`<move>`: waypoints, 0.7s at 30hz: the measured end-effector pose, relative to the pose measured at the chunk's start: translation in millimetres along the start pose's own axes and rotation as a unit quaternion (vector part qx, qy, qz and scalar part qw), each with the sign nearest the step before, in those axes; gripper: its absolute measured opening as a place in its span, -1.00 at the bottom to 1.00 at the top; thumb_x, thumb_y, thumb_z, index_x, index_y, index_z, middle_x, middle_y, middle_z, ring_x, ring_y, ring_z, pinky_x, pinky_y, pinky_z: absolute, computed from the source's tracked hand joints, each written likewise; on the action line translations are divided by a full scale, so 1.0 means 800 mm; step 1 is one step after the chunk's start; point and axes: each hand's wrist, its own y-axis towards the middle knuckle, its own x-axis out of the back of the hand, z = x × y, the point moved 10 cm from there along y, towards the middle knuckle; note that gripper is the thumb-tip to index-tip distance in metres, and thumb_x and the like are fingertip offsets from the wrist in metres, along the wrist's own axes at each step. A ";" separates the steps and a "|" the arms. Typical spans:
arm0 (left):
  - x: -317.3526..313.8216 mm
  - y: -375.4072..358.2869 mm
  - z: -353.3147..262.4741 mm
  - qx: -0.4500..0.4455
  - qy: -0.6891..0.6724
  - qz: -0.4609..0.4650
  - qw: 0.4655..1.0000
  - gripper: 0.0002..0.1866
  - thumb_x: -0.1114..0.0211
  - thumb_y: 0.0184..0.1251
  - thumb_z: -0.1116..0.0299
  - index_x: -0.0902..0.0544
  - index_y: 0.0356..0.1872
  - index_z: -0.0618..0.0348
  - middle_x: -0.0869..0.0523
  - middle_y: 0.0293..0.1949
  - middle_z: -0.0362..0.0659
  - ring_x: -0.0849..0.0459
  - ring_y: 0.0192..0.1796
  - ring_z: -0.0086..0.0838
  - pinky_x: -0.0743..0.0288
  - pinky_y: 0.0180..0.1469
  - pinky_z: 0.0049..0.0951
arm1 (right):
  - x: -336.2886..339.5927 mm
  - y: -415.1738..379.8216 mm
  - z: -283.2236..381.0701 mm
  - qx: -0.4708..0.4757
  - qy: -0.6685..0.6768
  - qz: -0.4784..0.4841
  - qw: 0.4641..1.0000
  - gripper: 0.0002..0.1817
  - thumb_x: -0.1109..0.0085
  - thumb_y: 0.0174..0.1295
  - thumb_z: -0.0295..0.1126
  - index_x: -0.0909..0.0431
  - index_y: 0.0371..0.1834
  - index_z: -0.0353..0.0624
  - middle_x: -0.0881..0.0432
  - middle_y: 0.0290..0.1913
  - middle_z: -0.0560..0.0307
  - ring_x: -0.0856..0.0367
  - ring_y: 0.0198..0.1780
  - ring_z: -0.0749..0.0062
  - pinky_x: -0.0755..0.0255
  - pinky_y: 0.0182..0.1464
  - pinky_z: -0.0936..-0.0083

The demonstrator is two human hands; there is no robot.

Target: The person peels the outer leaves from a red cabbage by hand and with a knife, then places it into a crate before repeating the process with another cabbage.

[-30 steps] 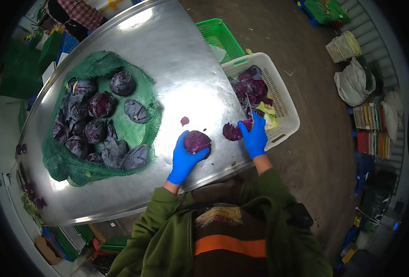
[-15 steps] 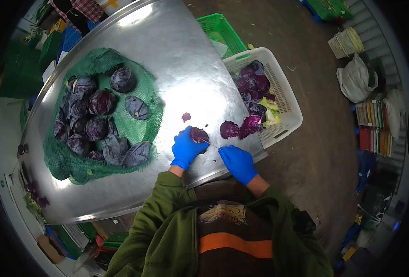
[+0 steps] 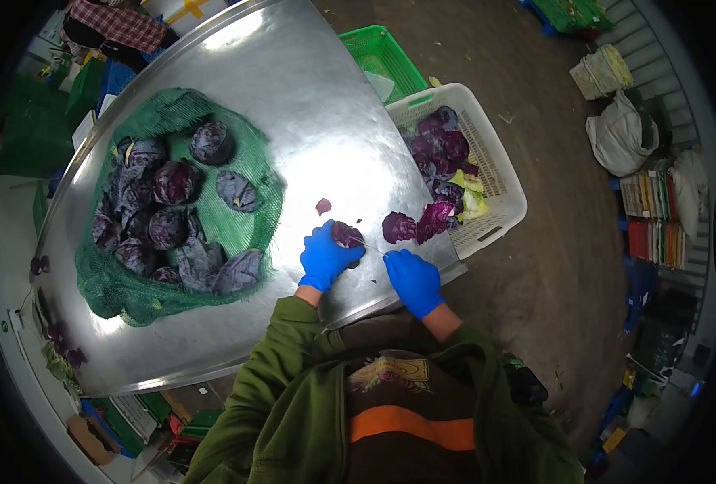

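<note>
Purple cabbage (image 3: 345, 234) is meeting a knife (image 3: 369, 244) over a metal table (image 3: 293, 73)
Left hand (image 3: 323, 256) is clasping the cabbage; right hand (image 3: 414, 282) is gripping the knife.

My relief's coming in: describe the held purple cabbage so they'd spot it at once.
On the shiny metal table, find the blue-gloved left hand. It grips the round purple cabbage. Unlike the cabbages in the green mesh bag, this one is held.

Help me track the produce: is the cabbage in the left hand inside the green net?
No, the left hand holds that cabbage over the metal table, apart from the green net.
</note>
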 end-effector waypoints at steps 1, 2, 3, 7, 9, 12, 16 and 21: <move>0.000 0.001 -0.002 -0.002 -0.005 0.011 1.000 -0.21 -0.54 -0.24 -0.12 -0.56 0.12 -0.05 -0.62 -0.01 -0.06 -0.55 0.07 -0.09 -0.56 0.05 -0.07 | 0.002 -0.001 0.001 -0.003 0.030 -0.007 1.000 -0.88 -0.11 0.36 -0.25 -0.59 -0.25 0.01 -0.58 -0.39 0.13 -0.63 -0.38 0.17 -0.51 -0.37 0.27; 0.002 0.003 -0.001 0.000 -0.006 0.008 1.000 -0.21 -0.54 -0.24 -0.12 -0.56 0.12 -0.05 -0.62 -0.01 -0.06 -0.55 0.07 -0.09 -0.56 0.05 -0.07 | 0.003 0.000 0.001 0.000 0.030 -0.006 1.000 -0.88 -0.11 0.36 -0.25 -0.59 -0.25 0.01 -0.58 -0.39 0.13 -0.63 -0.38 0.17 -0.51 -0.37 0.27; 0.002 0.003 0.000 -0.005 -0.009 0.006 1.000 -0.23 -0.54 -0.24 -0.13 -0.57 0.09 -0.06 -0.62 -0.02 -0.06 -0.56 0.07 -0.08 -0.56 0.04 -0.07 | 0.016 0.000 0.010 0.013 0.039 -0.022 0.999 -0.90 -0.09 0.35 -0.26 -0.54 -0.29 0.04 -0.56 -0.42 0.16 -0.63 -0.41 0.22 -0.51 -0.41 0.29; 0.003 0.003 -0.004 -0.001 0.004 0.020 1.000 -0.26 -0.53 -0.24 -0.14 -0.58 0.07 -0.09 -0.62 -0.02 -0.06 -0.57 0.06 -0.06 -0.57 0.05 -0.08 | 0.017 -0.001 0.018 0.040 0.027 -0.013 0.999 -0.92 -0.08 0.33 -0.28 -0.49 -0.34 0.08 -0.54 -0.44 0.20 -0.63 -0.42 0.29 -0.50 -0.45 0.32; 0.001 0.006 -0.005 -0.003 0.001 0.025 1.000 -0.26 -0.53 -0.24 -0.14 -0.58 0.07 -0.09 -0.62 -0.02 -0.06 -0.57 0.06 -0.06 -0.57 0.05 -0.08 | 0.020 -0.006 0.017 0.036 0.015 -0.021 0.999 -0.92 -0.08 0.32 -0.28 -0.49 -0.34 0.08 -0.54 -0.43 0.20 -0.63 -0.42 0.29 -0.50 -0.45 0.33; -0.002 0.010 0.002 -0.002 0.001 0.031 1.000 -0.25 -0.53 -0.25 -0.14 -0.59 0.07 -0.09 -0.62 -0.01 -0.06 -0.56 0.08 -0.06 -0.56 0.07 -0.08 | 0.024 -0.010 0.016 0.027 0.015 -0.034 0.999 -0.92 -0.08 0.32 -0.28 -0.49 -0.34 0.08 -0.54 -0.43 0.20 -0.64 -0.41 0.30 -0.50 -0.45 0.32; -0.006 0.011 0.001 0.001 0.013 0.038 0.999 -0.24 -0.53 -0.26 -0.15 -0.58 0.08 -0.10 -0.62 0.00 -0.07 -0.55 0.09 -0.06 -0.55 0.09 -0.08 | 0.019 -0.005 0.018 0.036 0.022 -0.024 0.999 -0.92 -0.07 0.33 -0.27 -0.49 -0.34 0.08 -0.54 -0.43 0.20 -0.64 -0.41 0.29 -0.51 -0.44 0.31; -0.006 0.010 0.000 0.001 0.023 0.045 0.999 -0.18 -0.53 -0.26 -0.15 -0.55 0.14 -0.09 -0.60 0.03 -0.05 -0.54 0.11 -0.06 -0.55 0.09 -0.07 | 0.007 -0.010 0.012 0.015 0.000 -0.016 1.000 -0.91 -0.06 0.33 -0.26 -0.50 -0.33 0.08 -0.56 -0.43 0.20 -0.64 -0.42 0.28 -0.52 -0.44 0.30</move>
